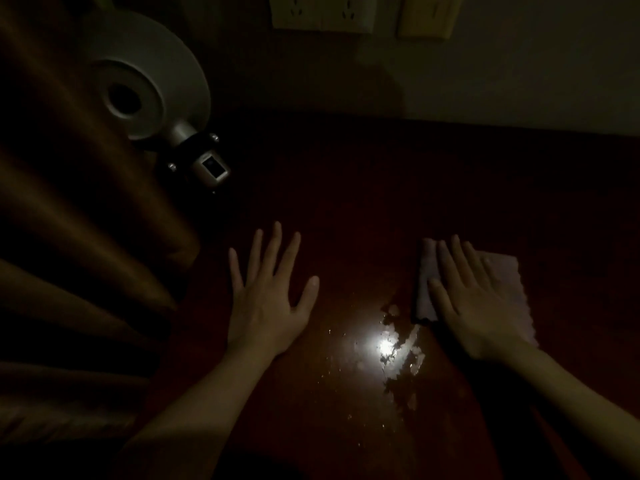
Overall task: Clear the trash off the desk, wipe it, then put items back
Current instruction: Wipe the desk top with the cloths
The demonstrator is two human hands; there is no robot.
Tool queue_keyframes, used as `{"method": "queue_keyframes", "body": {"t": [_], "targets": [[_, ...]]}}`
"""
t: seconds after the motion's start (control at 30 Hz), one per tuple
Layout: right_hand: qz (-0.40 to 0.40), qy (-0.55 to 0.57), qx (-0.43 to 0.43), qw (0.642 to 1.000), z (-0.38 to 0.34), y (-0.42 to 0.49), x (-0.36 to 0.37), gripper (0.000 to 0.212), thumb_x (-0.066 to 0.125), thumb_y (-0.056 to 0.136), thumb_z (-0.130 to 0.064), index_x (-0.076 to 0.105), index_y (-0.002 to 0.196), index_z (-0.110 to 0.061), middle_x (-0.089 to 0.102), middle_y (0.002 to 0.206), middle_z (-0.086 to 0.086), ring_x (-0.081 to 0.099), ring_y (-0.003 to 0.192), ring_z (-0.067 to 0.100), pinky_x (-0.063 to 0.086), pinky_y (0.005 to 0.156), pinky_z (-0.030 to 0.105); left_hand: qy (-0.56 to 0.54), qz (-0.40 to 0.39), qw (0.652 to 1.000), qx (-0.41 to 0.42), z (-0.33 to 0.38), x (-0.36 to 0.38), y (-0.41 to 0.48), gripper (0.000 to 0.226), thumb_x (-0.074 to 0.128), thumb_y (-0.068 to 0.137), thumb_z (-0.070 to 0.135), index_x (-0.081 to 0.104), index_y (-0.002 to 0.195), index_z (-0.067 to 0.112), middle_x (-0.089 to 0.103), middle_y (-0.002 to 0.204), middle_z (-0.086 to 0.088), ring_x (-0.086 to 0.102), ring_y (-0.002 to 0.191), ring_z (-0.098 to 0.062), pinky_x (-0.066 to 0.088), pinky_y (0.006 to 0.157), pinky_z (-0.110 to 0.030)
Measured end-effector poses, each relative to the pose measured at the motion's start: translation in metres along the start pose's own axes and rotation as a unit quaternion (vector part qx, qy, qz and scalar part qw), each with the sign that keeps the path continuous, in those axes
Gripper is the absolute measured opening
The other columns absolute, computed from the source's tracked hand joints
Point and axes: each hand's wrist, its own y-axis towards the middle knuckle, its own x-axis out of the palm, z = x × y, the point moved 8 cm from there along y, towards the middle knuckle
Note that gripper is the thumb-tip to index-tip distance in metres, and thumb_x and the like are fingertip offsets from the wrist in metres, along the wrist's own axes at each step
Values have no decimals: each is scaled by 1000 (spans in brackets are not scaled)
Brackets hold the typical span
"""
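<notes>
The scene is dim. My right hand [474, 303] lies flat, fingers spread, on a pale cloth [509, 278] that rests on the dark reddish desk [346, 202]. The cloth shows at the hand's left and right sides. My left hand [270, 296] rests flat on the bare desk, fingers apart, holding nothing. Between the two hands, nearer me, wet streaks and droplets [398, 355] glisten around a bright light reflection.
A white desk lamp head [149, 74] on a jointed arm [207, 164] hangs over the desk's back left. A brown curtain [69, 202] falls along the left side. Wall sockets [322, 12] and a switch [429, 15] sit above the desk's far edge.
</notes>
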Motion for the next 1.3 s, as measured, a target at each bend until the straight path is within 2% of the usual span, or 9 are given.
{"method": "queue_keyframes", "body": {"t": [0.3,0.47,0.57,0.67,0.8,1.0,1.1,1.2,1.3], "targets": [[32,-4,-29,999,-35,128,-18,77,-21,77,-52,-21,145,-16,-28,148,2,-27,138,14,-17,113,34,-68,-4,998,16,0,7,40,69,23,90,63,1,151,38,1,161,5,-4,148,-12,-11,117,-47],[45,-6,-208,977,-109,92,-1,60,19,98,-42,28,147,-7,25,154,13,20,144,26,13,114,42,-85,0,996,5,-4,11,47,65,14,93,64,4,151,37,15,158,-1,9,146,-16,-3,116,-43],[44,-14,-264,964,-76,53,-5,55,20,101,-41,36,145,-11,31,152,10,27,141,22,16,113,37,-88,4,996,6,-1,7,51,64,16,94,61,13,151,33,18,158,0,12,147,-14,-4,118,-41],[71,-29,-194,978,-41,91,-22,58,12,101,-40,32,144,-7,30,150,13,28,138,24,8,115,34,-96,11,995,-1,-2,3,59,64,15,95,61,15,151,31,15,160,1,12,147,-16,-5,118,-43],[101,-12,-79,992,-70,155,-25,65,0,98,-46,13,148,-8,14,155,14,8,145,27,-6,115,35,-97,6,995,-5,-7,6,64,66,19,92,63,9,151,35,12,160,2,7,147,-14,-5,117,-45],[68,-9,-218,974,-127,58,1,58,21,100,-40,29,147,-8,23,155,13,19,144,25,16,113,42,-112,13,993,35,-12,4,63,66,16,92,65,10,150,33,13,159,2,5,148,-12,-6,117,-49],[53,-15,-173,983,-84,12,5,56,19,101,-39,29,147,-7,24,154,11,20,143,21,15,113,38,-130,26,990,56,-9,1,64,66,18,93,64,9,150,33,9,160,3,3,148,-12,-5,117,-53],[61,-53,-70,994,-51,15,-4,59,8,102,-43,15,149,-9,13,156,11,8,145,19,0,116,32,-198,50,974,102,4,-10,66,63,27,94,57,19,149,26,13,159,2,8,148,-13,-5,119,-45],[58,-24,3,998,-64,43,-5,67,-14,89,-50,-14,146,-15,-16,155,5,-19,142,15,-17,114,30,-244,79,956,143,7,-22,55,55,37,94,42,35,143,18,27,154,0,20,145,-17,7,120,-41]]}}
